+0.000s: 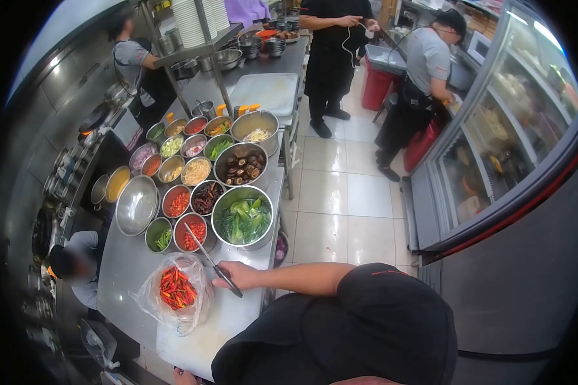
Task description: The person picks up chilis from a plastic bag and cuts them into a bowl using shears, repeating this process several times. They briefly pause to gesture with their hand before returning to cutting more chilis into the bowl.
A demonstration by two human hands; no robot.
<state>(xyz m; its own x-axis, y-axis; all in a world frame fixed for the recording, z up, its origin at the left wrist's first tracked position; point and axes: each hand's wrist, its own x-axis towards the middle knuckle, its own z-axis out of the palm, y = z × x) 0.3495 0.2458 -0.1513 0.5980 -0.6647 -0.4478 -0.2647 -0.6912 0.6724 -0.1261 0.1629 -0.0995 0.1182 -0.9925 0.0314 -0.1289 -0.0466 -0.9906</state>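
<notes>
My right hand (239, 276) is closed around the dark handle of what looks like a knife (203, 245). Its long, narrow grey blade points up and left, across a steel pot of chopped red chillies (192, 235). Beside that hand, a clear plastic bag (202, 295) stands open with whole red chillies (178, 288) inside. The bag rests partly on a white cutting board (196, 350). At the bottom edge shows part of my left hand (185, 377), low beside the board; its fingers are mostly cut off by the frame.
Several steel pots crowd the counter, including leafy greens (242, 218), mushrooms (243, 168) and a large steel bowl (137, 204). Another white board (263, 92) lies farther back. Co-workers stand around the kitchen. A glass-door fridge (501, 135) borders the tiled aisle (324, 192) on the right.
</notes>
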